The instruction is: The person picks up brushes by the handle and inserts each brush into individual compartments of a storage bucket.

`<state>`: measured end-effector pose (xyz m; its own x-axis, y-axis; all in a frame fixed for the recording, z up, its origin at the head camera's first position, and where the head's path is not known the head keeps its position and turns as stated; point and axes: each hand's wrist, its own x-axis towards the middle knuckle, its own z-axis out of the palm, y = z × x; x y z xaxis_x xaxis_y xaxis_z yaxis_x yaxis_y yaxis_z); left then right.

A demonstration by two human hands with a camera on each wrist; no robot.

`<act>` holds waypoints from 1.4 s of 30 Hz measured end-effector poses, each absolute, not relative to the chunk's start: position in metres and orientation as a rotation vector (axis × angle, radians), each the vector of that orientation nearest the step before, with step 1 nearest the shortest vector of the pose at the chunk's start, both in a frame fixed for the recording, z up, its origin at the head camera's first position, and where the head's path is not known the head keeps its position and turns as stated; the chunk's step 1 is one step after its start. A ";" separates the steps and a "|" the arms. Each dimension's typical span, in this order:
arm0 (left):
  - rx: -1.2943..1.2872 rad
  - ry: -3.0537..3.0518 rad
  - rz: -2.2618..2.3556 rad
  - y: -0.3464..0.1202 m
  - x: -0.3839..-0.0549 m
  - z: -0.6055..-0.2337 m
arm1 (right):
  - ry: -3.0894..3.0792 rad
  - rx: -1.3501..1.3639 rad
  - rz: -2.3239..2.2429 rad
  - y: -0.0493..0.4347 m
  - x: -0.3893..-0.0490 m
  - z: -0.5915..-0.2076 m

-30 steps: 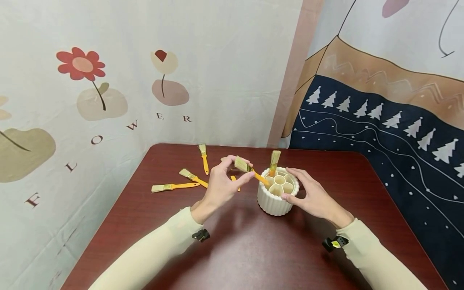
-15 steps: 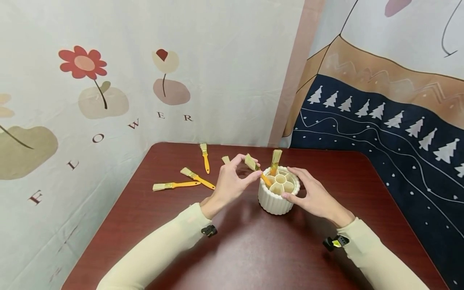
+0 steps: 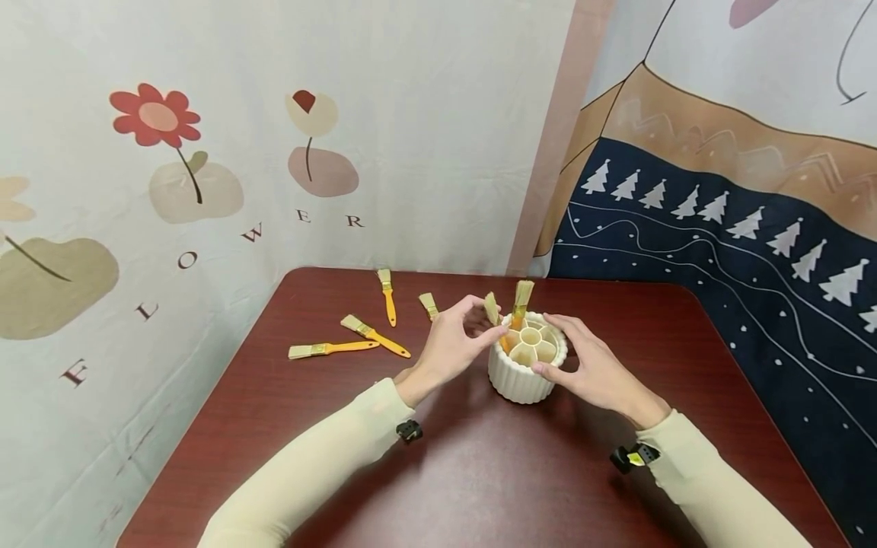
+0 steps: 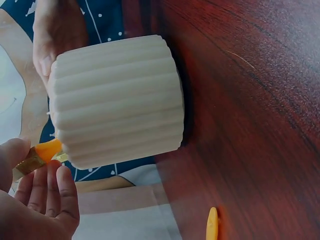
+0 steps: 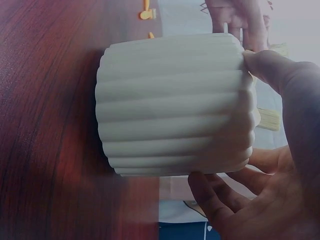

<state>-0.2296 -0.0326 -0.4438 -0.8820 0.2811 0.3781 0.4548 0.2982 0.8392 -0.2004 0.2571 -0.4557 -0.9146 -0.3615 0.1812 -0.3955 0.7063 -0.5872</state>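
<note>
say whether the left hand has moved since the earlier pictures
Yes: in the head view the left hand, pinching a brush, has moved rightward, closer to the white pot, which has stayed in place on the table.

From above and back from the near side of the white, fluted, round pot [image 3: 521,383], the head camera looks forward and down, far enough off to take in its open top and the dark red, wood-grained table [image 3: 473,487] around it. Both wrist cameras face forward, low and close before the pot, turned sideways oppositely: its rim points left in the left-wrist view, right in the right-wrist view. Both share its fluted near wall.
</note>
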 end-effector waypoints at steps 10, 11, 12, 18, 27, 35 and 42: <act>-0.645 -2.488 -1.557 -0.028 -0.233 -0.450 | -2.839 0.626 0.998 0.257 -0.199 -0.457; -0.645 -2.494 -1.548 -0.028 -0.233 -0.449 | -2.839 0.624 0.995 0.257 -0.199 -0.457; -0.645 -2.500 -1.537 -0.028 -0.232 -0.449 | -2.838 0.623 0.993 0.257 -0.199 -0.458; -0.655 -2.510 -1.505 -0.027 -0.232 -0.448 | -2.828 0.625 1.002 0.257 -0.199 -0.458; -0.714 -2.551 -1.464 -0.028 -0.231 -0.450 | -2.827 0.608 0.993 0.257 -0.196 -0.458; -0.777 -2.586 -1.428 -0.046 -0.230 -0.452 | -2.845 0.577 1.006 0.257 -0.194 -0.457; -0.754 -2.591 -1.348 -0.081 -0.233 -0.454 | -2.871 0.540 1.017 0.251 -0.194 -0.456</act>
